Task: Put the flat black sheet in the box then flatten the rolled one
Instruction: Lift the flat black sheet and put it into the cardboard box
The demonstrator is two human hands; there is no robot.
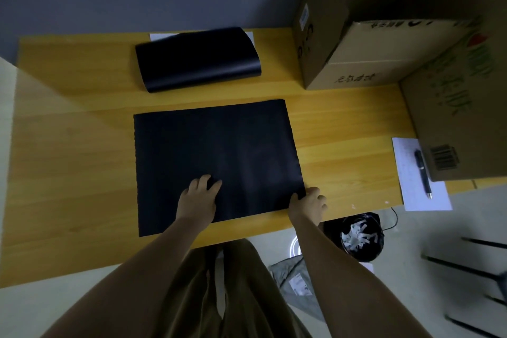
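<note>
A flat black sheet (216, 156) lies in the middle of the wooden table (68, 145). My left hand (199, 197) rests palm down on its near part, fingers spread. My right hand (308, 202) pinches the sheet's near right corner at the table's edge. Behind the flat sheet lies a rolled black sheet (199, 59), loosely curled, partly over a white paper. A large open cardboard box (384, 44) stands on the table at the back right.
A second, bigger cardboard box (461, 107) stands at the right edge. Beside it lies a white paper (417, 175) with a black pen (422, 173) on it. A black bin (360, 236) with white scraps sits on the floor below the table's right side.
</note>
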